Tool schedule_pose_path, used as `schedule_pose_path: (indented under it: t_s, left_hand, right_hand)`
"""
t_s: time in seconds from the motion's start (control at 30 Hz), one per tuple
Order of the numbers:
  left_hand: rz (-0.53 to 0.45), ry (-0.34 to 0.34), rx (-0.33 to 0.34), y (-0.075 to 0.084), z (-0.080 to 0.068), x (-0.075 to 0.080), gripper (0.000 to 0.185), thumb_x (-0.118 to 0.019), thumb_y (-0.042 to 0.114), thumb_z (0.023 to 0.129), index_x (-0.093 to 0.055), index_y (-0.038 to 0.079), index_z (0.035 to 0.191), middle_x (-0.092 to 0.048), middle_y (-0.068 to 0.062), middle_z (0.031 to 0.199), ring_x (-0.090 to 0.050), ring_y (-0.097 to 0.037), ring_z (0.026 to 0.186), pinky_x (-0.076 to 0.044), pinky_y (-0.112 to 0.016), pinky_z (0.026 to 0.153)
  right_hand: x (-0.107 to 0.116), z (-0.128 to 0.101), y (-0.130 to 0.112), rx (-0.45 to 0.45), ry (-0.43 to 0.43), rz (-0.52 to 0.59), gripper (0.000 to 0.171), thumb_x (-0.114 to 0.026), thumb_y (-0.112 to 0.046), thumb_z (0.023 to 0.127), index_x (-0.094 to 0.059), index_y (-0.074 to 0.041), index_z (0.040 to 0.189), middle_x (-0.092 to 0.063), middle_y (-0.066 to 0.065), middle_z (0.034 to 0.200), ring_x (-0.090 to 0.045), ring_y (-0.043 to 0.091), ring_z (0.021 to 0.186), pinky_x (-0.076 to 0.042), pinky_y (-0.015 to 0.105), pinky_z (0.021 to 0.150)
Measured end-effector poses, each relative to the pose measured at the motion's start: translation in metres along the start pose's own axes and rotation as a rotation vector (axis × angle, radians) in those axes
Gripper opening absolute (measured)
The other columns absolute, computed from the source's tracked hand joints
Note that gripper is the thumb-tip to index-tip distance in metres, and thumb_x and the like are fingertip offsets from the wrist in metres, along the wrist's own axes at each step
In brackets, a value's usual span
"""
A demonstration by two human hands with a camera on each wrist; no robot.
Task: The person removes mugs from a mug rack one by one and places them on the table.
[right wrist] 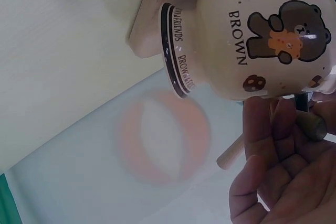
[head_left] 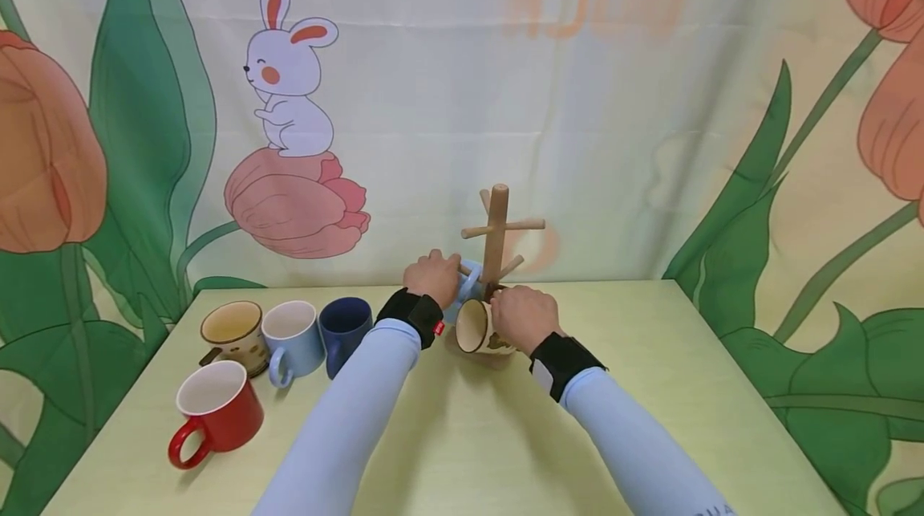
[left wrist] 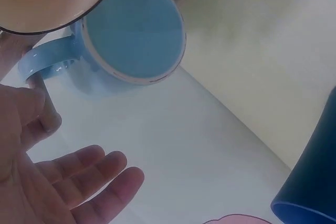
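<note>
A wooden mug tree (head_left: 496, 235) stands at the back of the table, its upper pegs bare. A light blue mug (left wrist: 134, 30) hangs on its side by the handle from a low left peg. My left hand (head_left: 431, 279) pinches the end of that peg between thumb and index finger, the other fingers extended. In front of the post, a cream mug with a brown bear print (right wrist: 273, 40) lies sideways, its mouth facing left in the head view. My right hand (head_left: 525, 315) grips it at the handle, where a peg end (right wrist: 312, 124) shows close to the fingers.
On the table's left are a cream spotted mug (head_left: 234, 331), a light blue mug with white inside (head_left: 296, 339), a dark blue mug (head_left: 345, 327) and, nearer, a red mug (head_left: 224, 412). A printed curtain (head_left: 613, 139) hangs behind the table's back edge.
</note>
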State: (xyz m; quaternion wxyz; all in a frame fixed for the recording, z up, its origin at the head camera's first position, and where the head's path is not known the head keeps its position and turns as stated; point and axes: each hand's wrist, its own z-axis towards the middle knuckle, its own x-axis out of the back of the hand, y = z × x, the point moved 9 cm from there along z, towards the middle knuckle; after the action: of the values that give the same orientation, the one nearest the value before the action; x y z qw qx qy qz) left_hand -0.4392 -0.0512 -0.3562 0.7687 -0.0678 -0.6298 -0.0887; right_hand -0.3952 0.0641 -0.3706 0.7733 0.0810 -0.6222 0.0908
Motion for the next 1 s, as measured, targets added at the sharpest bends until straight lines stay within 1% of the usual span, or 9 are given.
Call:
schedule_pose_path:
  t_s: [0.13, 0.3, 0.47, 0.7, 0.8, 1.0]
  left_hand:
    - [0.01, 0.018, 0.001, -0.001, -0.001, 0.003, 0.025, -0.055, 0.024, 0.103, -0.064, 0.01, 0.121, -0.063, -0.018, 0.102, -0.066, -0.034, 0.091, -0.055, -0.046, 0.073]
    - [0.02, 0.022, -0.009, -0.002, -0.003, 0.006, 0.022, -0.056, 0.023, 0.103, -0.068, 0.011, 0.117, -0.065, -0.017, 0.101, -0.066, -0.033, 0.091, -0.056, -0.046, 0.073]
    - [0.038, 0.018, -0.025, -0.002, -0.003, 0.007, 0.021, -0.055, 0.018, 0.102, -0.07, 0.011, 0.115, -0.066, -0.015, 0.102, -0.065, -0.032, 0.093, -0.056, -0.046, 0.076]
    - [0.103, 0.019, -0.027, -0.002, -0.006, 0.004, 0.019, -0.057, 0.012, 0.101, -0.07, 0.011, 0.115, -0.067, -0.013, 0.1, -0.065, -0.029, 0.092, -0.057, -0.044, 0.074]
    - [0.116, 0.027, -0.029, -0.001, -0.008, 0.003, 0.019, -0.057, 0.012, 0.101, -0.07, 0.01, 0.114, -0.066, -0.013, 0.099, -0.065, -0.029, 0.091, -0.057, -0.043, 0.072]
    - [0.122, 0.05, -0.033, -0.001, -0.011, 0.002, 0.02, -0.056, 0.011, 0.102, -0.071, 0.009, 0.114, -0.066, -0.012, 0.097, -0.065, -0.027, 0.09, -0.057, -0.042, 0.071]
  right_hand:
    - [-0.002, 0.001, 0.004, -0.021, -0.017, 0.005, 0.04, -0.05, -0.03, 0.104, -0.07, -0.01, 0.076, -0.055, 0.004, 0.061, -0.063, 0.024, 0.059, -0.052, 0.042, 0.05]
    - [-0.003, 0.002, 0.006, -0.017, -0.019, 0.005, 0.039, -0.051, -0.03, 0.103, -0.069, -0.011, 0.074, -0.054, 0.004, 0.061, -0.062, 0.023, 0.059, -0.051, 0.041, 0.048]
    - [-0.005, 0.005, 0.007, -0.006, -0.026, 0.0, 0.035, -0.054, -0.029, 0.102, -0.07, -0.011, 0.077, -0.056, 0.004, 0.064, -0.061, 0.021, 0.061, -0.05, 0.041, 0.048]
    - [-0.008, 0.006, 0.007, 0.005, -0.057, -0.055, 0.018, -0.065, -0.027, 0.095, -0.071, -0.01, 0.09, -0.059, 0.004, 0.072, -0.063, 0.021, 0.069, -0.052, 0.041, 0.055]
    - [-0.009, 0.006, 0.007, 0.007, -0.054, -0.07, 0.017, -0.067, -0.027, 0.093, -0.07, -0.01, 0.091, -0.059, 0.003, 0.072, -0.063, 0.02, 0.069, -0.053, 0.042, 0.056]
    - [-0.007, 0.007, 0.007, 0.027, -0.023, -0.051, 0.018, -0.07, -0.026, 0.091, -0.069, -0.009, 0.086, -0.056, 0.002, 0.067, -0.061, 0.019, 0.063, -0.053, 0.042, 0.053]
